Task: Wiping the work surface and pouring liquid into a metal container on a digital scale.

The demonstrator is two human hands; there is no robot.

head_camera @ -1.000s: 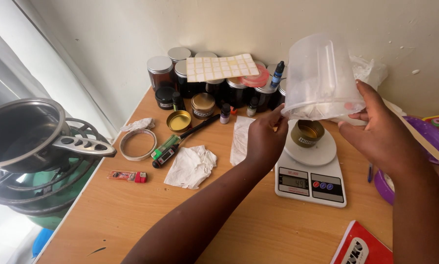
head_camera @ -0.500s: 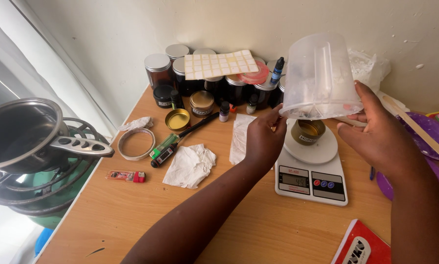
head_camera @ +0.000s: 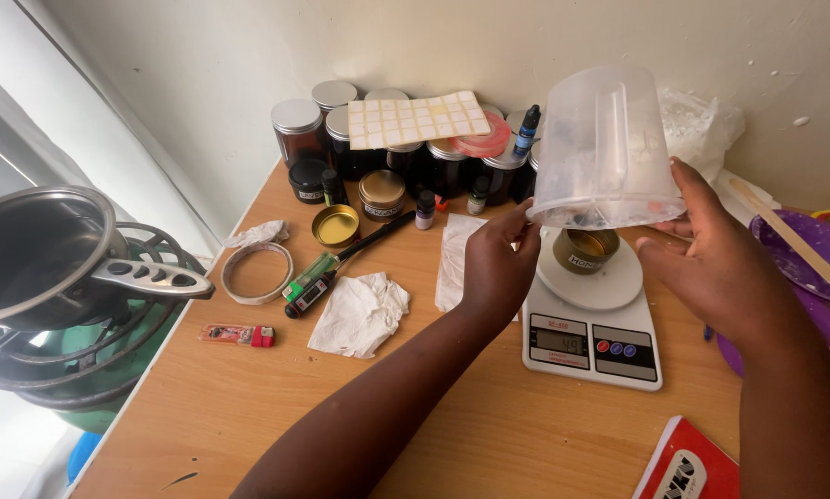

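Both my hands, left [head_camera: 496, 268] and right [head_camera: 715, 254], have fingers wrapped round the clear jug [head_camera: 604, 148], tipped over the tin [head_camera: 585, 249] on the scale [head_camera: 592, 323].

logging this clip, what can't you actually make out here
Head view only:
- Contents of the translucent measuring jug: blurred by its cloudy wall.
- Inside of the small gold tin on the kitchen scale: the jug covers its top.
- Left hand fingers: partly behind the jug.
- Dark jars at the wall: a white sticker sheet covers them.
- Red booklet: cut off by the bottom edge.
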